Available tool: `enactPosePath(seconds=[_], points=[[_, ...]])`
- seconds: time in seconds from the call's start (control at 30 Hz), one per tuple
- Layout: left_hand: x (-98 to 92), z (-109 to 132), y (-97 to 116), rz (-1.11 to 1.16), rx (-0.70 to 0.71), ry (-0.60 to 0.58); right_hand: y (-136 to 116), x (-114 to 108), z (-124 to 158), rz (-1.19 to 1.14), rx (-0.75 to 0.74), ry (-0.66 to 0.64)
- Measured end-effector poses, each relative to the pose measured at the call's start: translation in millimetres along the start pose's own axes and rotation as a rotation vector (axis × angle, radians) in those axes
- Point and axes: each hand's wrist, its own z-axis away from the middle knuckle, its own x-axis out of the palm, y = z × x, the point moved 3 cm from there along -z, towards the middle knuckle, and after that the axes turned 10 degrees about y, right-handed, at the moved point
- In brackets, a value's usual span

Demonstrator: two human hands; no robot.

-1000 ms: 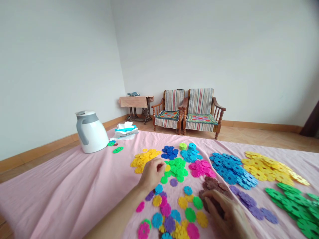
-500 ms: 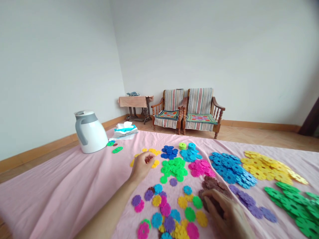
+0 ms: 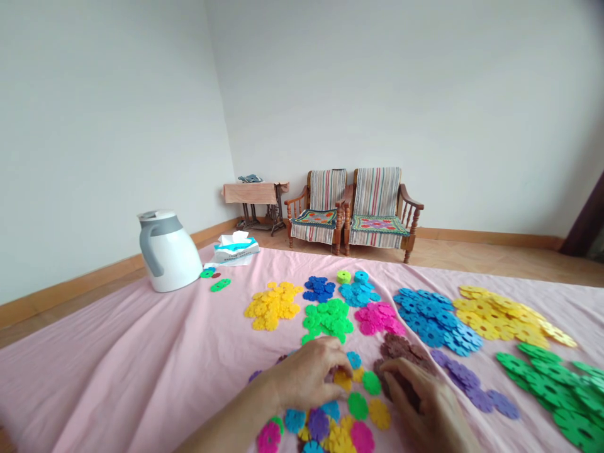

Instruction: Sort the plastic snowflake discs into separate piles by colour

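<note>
My left hand (image 3: pixel 317 372) is low over a loose mix of flower-shaped plastic discs, palm down. Its thumb and curled fingers are apart, around a yellow disc (image 3: pixel 343 380) that lies on the cloth. Beside the brown disc pile (image 3: pixel 401 349) is my right hand (image 3: pixel 422 399), its thumb and forefinger nearly together at the pile's near left edge. Whatever lies between those fingertips is hidden. Green discs (image 3: pixel 357 406), a purple disc (image 3: pixel 318 425) and a pink disc (image 3: pixel 362 435) are among those scattered between and below the hands.
Sorted disc piles lie beyond: yellow (image 3: pixel 274 305), dark blue (image 3: pixel 319 289), bright green (image 3: pixel 328 318), pink (image 3: pixel 380 318). Larger blue discs (image 3: pixel 431 314) and green discs (image 3: pixel 557 384) are at right. A white jug (image 3: pixel 174 255) and tissue box (image 3: pixel 236 248) stand on the pink cloth (image 3: pixel 117 371).
My left hand has moved from the small yellow pile back toward me and right, down to the mixed discs. My right hand has stayed by the brown pile.
</note>
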Motion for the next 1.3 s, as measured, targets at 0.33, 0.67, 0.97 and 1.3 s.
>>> enactPosePath(seconds=[0.33,0.67,0.97,1.3], points=[[1.6,-2.7,-11.6,-0.044,-0.085,0.279,5.5,5.1,2.5,-0.064,0.008,0.062],[-60.9,24.4,-129.3,-0.197,-0.746,0.819,2.6,6.5,3.5,-0.094,0.06,0.098],[-71.2,36.2,-140.7,-0.239,-0.728,0.95,3.6,5.3,3.6,-0.049,0.015,0.119],[-31.5,15.5,-91.8,-0.199,-0.225,0.556,-19.6,6.8,-15.0,0.13,-0.147,-0.124]])
